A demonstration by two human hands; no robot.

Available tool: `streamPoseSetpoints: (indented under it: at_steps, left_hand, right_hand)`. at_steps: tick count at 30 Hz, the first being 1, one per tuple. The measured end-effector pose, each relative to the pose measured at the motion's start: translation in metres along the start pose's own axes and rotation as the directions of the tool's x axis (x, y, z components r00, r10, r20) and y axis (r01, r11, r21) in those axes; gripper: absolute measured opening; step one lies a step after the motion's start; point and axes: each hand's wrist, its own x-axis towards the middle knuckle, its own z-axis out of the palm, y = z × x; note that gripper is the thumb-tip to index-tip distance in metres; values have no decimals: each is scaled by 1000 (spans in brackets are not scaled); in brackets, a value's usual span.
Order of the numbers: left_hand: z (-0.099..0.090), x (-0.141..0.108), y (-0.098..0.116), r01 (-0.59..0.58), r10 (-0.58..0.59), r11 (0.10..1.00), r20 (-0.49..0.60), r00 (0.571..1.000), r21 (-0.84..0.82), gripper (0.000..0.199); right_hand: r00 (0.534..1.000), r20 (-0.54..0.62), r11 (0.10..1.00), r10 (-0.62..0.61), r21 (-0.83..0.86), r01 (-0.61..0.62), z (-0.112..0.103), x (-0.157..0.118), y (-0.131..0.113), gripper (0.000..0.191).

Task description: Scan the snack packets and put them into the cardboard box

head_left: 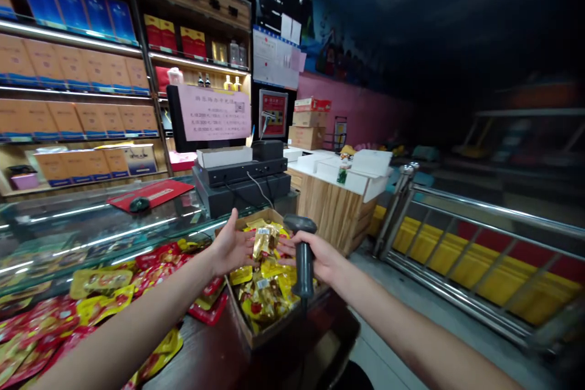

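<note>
A cardboard box (pixel 251 336) full of yellow and gold snack packets stands in front of me. Over its left side my left hand (pixel 232 245) is spread, thumb up, its fingertips beside a small gold packet (pixel 265 242). On the right, my right hand (pixel 315 253) is wrapped round a dark barcode scanner (pixel 304 268), its fingertips reaching toward the same gold packet. Whether either hand bears that packet's weight is unclear. Red and yellow packets (pixel 103 283) lie heaped to the left of the box.
Behind the box are a black cash drawer (pixel 242 192) and a monitor with a pink sign (pixel 216 113). A red mat (pixel 158 194) with a mouse lies on the glass counter (pixel 86 225). A metal railing (pixel 457 280) stands at the right.
</note>
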Motion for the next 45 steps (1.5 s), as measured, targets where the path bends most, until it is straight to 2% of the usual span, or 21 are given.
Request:
streamPoseSetpoints:
  at_steps: [4,6,8,12,17,20,22,26,30,31,32,35,37,39,41,43,45]
  left_hand:
    - [4,25,0,7,0,998,-129,992,56,91]
    - [-2,24,2,1,8,998,-156,988,55,93]
    - [-11,12,5,-12,18,999,-153,988,39,93]
    - [-35,-35,11,-56,53,998,-185,981,-9,92]
    - [-81,-116,1,-192,158,975,-257,953,-113,82]
    - [-108,-164,-18,-275,213,948,-319,924,-164,75]
    - [-121,-190,-35,-338,244,922,-397,885,-186,73]
    - [-135,-220,-72,-419,247,885,-560,791,-203,70]
    - [-141,-220,-102,-523,262,837,-720,643,-163,57]
    - [-143,-217,-107,-542,263,826,-742,617,-157,53]
    - [-143,-214,-111,-549,262,820,-749,609,-160,50]
    - [-144,-202,-119,-519,258,840,-725,638,-158,43]
    - [-144,-194,-122,-503,291,859,-716,635,-96,55]
    - [-143,-184,-123,-504,356,864,-700,620,-7,70]
    - [-144,-172,-124,-486,408,870,-671,619,81,74]
    - [-146,-157,-124,-410,431,890,-667,608,202,71]
    - [-150,-143,-121,-290,493,869,-661,565,401,62]
  right_hand:
    - [987,-133,996,-85,23,88,-17,-4,-11,9]
    - [989,-129,996,-75,47,82,-19,-3,-10,9]
    - [994,-103,997,-49,55,55,-15,0,-4,10]
    - [1000,-11,1000,-4,20,5,14,6,19,12]
    - [977,176,991,122,-67,-112,69,8,67,12]
    - [947,255,978,195,-119,-169,98,10,103,15]
    - [935,267,968,235,-156,-199,113,12,128,17]
    - [943,221,954,248,-228,-197,137,16,170,17]
    - [976,157,962,149,-251,-107,150,17,194,20]
    - [981,145,963,129,-255,-89,152,17,198,20]
    - [984,137,963,117,-258,-79,153,17,201,20]
    - [980,146,959,136,-266,-94,154,16,206,20]
    - [975,153,955,160,-273,-114,152,17,207,23]
    - [978,143,951,154,-289,-107,151,19,205,24]
    - [979,141,948,145,-302,-97,149,22,202,24]
    - [974,161,948,159,-300,-106,146,27,199,24]
    - [971,169,954,168,-275,-117,143,33,198,25]
